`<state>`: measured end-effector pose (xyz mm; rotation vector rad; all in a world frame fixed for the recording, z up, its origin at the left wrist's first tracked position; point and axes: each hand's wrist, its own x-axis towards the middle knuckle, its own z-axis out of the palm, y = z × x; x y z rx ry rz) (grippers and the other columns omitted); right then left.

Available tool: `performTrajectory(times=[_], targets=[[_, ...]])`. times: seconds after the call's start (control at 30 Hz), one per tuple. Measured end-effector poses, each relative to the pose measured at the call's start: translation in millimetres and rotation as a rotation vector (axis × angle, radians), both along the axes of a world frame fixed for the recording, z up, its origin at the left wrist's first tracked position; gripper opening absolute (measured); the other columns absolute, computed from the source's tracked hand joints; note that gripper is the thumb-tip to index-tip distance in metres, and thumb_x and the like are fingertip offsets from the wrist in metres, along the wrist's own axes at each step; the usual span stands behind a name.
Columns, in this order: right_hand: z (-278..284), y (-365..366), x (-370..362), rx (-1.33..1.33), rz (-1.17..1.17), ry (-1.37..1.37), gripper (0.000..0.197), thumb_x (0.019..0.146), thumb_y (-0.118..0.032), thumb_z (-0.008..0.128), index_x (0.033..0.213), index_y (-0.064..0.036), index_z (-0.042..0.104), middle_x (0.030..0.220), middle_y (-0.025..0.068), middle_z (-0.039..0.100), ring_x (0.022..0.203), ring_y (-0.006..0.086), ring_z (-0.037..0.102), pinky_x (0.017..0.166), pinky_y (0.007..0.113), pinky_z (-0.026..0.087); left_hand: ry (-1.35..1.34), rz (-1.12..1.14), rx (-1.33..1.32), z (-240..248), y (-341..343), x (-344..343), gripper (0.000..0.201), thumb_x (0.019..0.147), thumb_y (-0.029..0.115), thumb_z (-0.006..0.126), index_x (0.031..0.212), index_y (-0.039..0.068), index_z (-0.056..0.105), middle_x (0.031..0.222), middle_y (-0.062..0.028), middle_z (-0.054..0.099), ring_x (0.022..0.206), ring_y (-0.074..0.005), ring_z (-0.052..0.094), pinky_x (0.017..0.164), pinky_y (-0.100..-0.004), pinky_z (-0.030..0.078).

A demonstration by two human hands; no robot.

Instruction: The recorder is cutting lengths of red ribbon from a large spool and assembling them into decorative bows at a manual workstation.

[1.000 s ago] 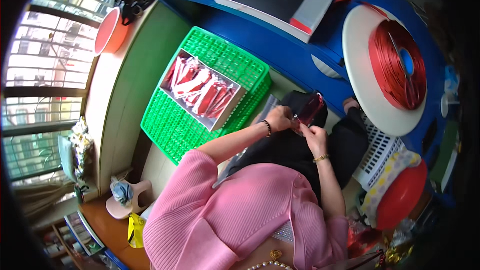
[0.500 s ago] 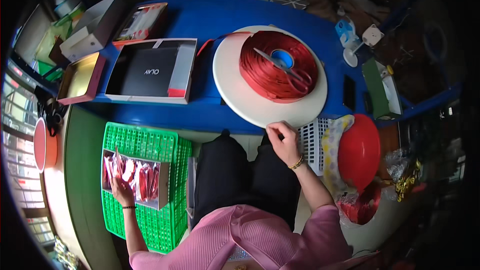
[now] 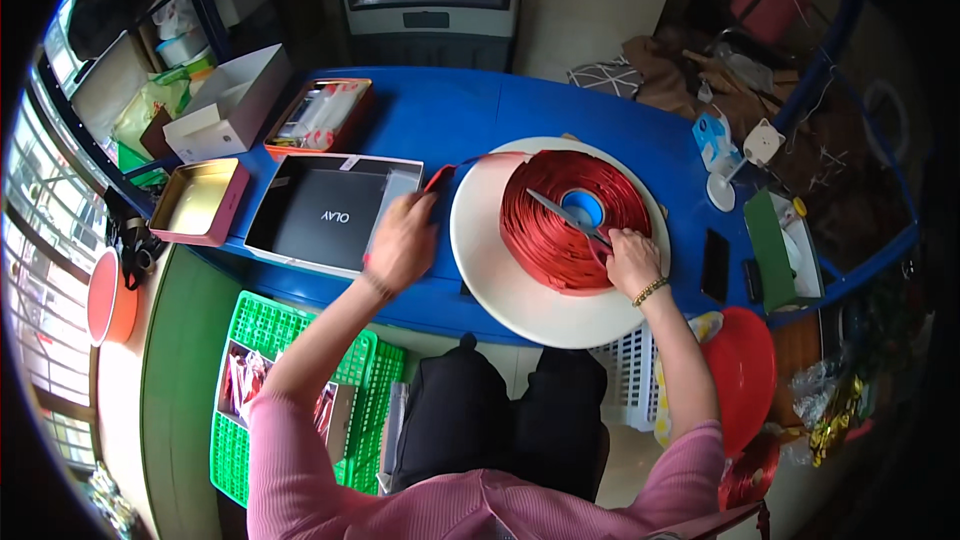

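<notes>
A large roll of red ribbon [image 3: 535,255] with a blue core [image 3: 583,208] lies on a round white board [image 3: 490,290]. Scissors [image 3: 552,206] rest across the roll, blades toward the far left. My right hand [image 3: 636,262] is closed round their handles at the roll's near right side. The ribbon's loose end [image 3: 440,178] runs over the board's left edge to my left hand [image 3: 402,240]. That hand is closed, its fingertips at the ribbon, above the right edge of a shallow box with a black insert [image 3: 320,215]. Part of its grip is hidden.
On the blue table [image 3: 450,110] stand an open pink tin [image 3: 200,202], a white box [image 3: 228,105], a green box [image 3: 775,250] and a phone [image 3: 715,265]. Below left, a green crate [image 3: 235,460] carries a box of red packets [image 3: 245,375]. A red basin [image 3: 740,370] is below right.
My left hand has left the box of red packets and come up to the ribbon's loose end. My right hand has moved from the board's near edge onto the scissors. The view has tilted up.
</notes>
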<state>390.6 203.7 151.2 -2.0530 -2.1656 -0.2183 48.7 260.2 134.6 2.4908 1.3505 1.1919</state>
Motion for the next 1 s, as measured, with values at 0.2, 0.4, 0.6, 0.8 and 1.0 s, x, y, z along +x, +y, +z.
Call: performTrajectory(times=[0.2, 0.4, 0.6, 0.8, 1.0], targets=[[7, 12, 17, -0.152, -0.059, 0.111, 0.027, 0.066, -0.016, 0.063, 0.089, -0.0032, 0.061, 0.089, 0.0172, 0.063, 0.083, 0.0335, 0.061, 0.076, 0.041, 0.049, 0.332, 0.248, -0.221, -32, 142, 76, 0.044, 0.075, 0.007, 0.046, 0.119, 0.001, 0.045, 0.118, -0.0182, 0.052, 0.109, -0.0323, 0.05, 0.092, -0.0413, 0.039], [14, -26, 42, -0.289, -0.071, 1.265, 0.02, 0.071, -0.002, 0.066, 0.09, 0.0031, 0.061, 0.079, 0.0076, 0.066, 0.07, 0.011, 0.061, 0.061, 0.025, 0.048, 0.541, 0.302, -0.255, -37, 144, 77, 0.014, 0.071, 0.009, 0.053, 0.077, 0.01, 0.066, 0.081, -0.0142, 0.065, 0.079, -0.0295, 0.064, 0.068, -0.0378, 0.051], [19, -76, 30, -0.163, -0.103, 1.238, 0.014, 0.077, -0.005, 0.07, 0.081, 0.0002, 0.058, 0.068, -0.004, 0.056, 0.06, 0.0004, 0.046, 0.053, 0.017, 0.038, 0.734, -0.047, -0.264, -9, 3, 31, 0.013, 0.071, 0.012, 0.054, 0.064, 0.006, 0.064, 0.066, -0.0167, 0.062, 0.067, -0.0306, 0.063, 0.06, -0.0394, 0.051], [2, -66, -8, 0.202, -0.087, 0.757, 0.025, 0.073, -0.014, 0.074, 0.083, -0.0015, 0.056, 0.067, 0.008, 0.062, 0.056, 0.0122, 0.057, 0.053, 0.028, 0.044, 0.603, 0.131, -0.591, -43, -187, -98, 0.02, 0.08, 0.021, 0.052, 0.066, 0.01, 0.059, 0.055, -0.0148, 0.056, 0.051, -0.0333, 0.057, 0.049, -0.043, 0.046], [-10, -34, -43, 0.353, 0.08, 0.555, 0.03, 0.076, -0.022, 0.066, 0.093, -0.0028, 0.052, 0.084, 0.0156, 0.062, 0.077, 0.0328, 0.058, 0.076, 0.04, 0.039, 0.678, 0.721, -0.721, -152, -408, -263, 0.016, 0.08, 0.019, 0.053, 0.069, 0.008, 0.058, 0.067, -0.0162, 0.059, 0.064, -0.0324, 0.059, 0.059, -0.0451, 0.045]])
